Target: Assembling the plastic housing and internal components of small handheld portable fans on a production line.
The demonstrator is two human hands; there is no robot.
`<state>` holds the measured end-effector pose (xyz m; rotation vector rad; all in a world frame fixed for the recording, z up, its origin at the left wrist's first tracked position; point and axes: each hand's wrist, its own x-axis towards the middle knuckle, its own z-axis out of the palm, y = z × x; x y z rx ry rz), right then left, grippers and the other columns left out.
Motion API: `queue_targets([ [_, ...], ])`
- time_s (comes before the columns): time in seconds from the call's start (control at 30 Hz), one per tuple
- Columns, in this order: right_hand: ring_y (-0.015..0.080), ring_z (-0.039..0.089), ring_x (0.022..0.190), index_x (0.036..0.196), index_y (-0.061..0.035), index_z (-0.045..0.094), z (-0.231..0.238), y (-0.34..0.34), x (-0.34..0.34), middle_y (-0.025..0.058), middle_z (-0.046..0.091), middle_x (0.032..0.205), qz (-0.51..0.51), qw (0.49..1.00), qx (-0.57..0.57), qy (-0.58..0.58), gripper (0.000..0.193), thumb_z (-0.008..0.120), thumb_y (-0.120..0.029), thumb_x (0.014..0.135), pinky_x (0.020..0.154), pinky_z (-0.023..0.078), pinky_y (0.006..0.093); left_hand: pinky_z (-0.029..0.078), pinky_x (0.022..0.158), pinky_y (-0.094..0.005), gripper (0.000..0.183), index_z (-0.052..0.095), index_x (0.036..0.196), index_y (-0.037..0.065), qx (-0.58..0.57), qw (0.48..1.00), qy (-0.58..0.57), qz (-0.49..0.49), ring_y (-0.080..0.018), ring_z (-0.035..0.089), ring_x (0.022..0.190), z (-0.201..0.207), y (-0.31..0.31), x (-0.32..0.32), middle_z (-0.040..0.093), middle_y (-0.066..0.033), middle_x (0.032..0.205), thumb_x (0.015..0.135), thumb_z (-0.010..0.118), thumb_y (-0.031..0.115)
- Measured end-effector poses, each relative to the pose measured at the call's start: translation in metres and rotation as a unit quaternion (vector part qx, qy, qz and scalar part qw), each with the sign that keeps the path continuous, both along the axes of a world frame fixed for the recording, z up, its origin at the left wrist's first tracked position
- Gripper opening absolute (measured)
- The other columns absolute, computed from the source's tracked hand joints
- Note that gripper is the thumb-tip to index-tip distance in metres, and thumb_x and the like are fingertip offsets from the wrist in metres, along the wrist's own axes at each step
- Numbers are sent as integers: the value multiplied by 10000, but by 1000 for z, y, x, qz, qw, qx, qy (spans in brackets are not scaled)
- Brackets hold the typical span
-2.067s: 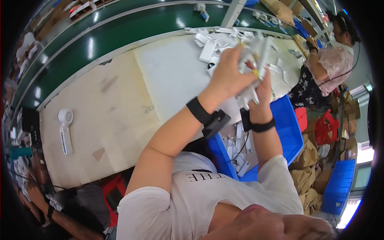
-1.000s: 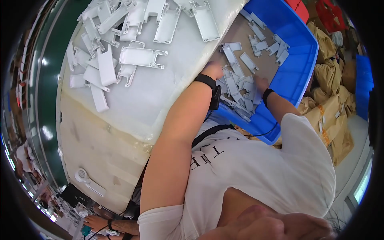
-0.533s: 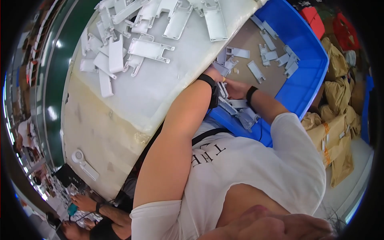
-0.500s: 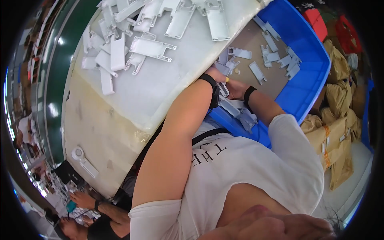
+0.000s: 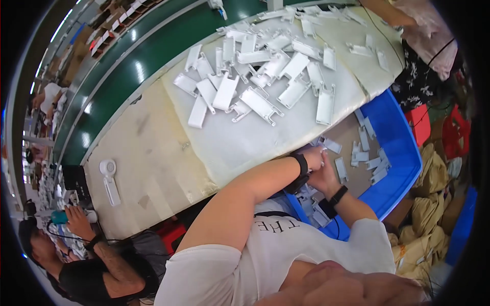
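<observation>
My left hand [image 5: 311,156] and my right hand [image 5: 325,177] meet above the near side of a blue bin [image 5: 403,178]. Their fingers are bent and drawn together at the fingertips. A tiny whitish bit shows there, too small to name, and the rest of the grip is hidden. White plastic housing parts [image 5: 341,169] lie inside the bin beyond my hands. More of them [image 5: 320,219] are piled at its near side, below my right wrist. Dark bands circle both wrists.
On the padded table [image 5: 153,158] left of the bin lie a heap of white housings [image 5: 260,104] and a white round-headed device [image 5: 109,178]. A co-worker [image 5: 102,270] sits lower left; another person [image 5: 426,66] stands top right. Brown bags [image 5: 429,199] lie right of the bin.
My view has swung, so table and bin appear shifted. My hands have come closer together with fingertips meeting. The white part seen between them earlier no longer shows there.
</observation>
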<state>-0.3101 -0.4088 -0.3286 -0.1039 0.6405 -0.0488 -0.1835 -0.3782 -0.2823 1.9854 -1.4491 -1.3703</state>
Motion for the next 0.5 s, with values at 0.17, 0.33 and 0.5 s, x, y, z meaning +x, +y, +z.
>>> queue_targets([
  [0.17, 273, 393, 1218, 1306, -68, 360, 102, 2, -19, 118, 413, 1326, -61, 992, -100, -43, 634, 455, -507, 860, 1019, 304, 440, 466, 720, -496, 535, 448, 1211, 128, -213, 968, -130, -29, -442, 537, 942, 67, 6, -29, 488, -273, 1129, 697, 593, 147],
  [0.33, 264, 357, 1254, 1346, -99, 320, 169, -4, -27, 122, 368, 1365, -219, 926, -297, -77, 524, 379, -395, 916, 1055, 262, 416, 461, 686, -517, 494, 454, 1230, 147, -431, 884, -183, 14, -465, 451, 1042, 146, 23, -31, 356, -259, 1282, 747, 549, 184],
  [0.5, 279, 353, 1255, 1350, -131, 308, 211, -4, 57, 110, 367, 1365, -121, 876, -436, -166, 505, 390, -378, 917, 1059, 260, 412, 469, 707, -520, 432, 493, 1196, 147, -538, 783, -290, 117, -506, 399, 1105, 198, 65, 49, 364, -263, 1290, 770, 537, 198],
])
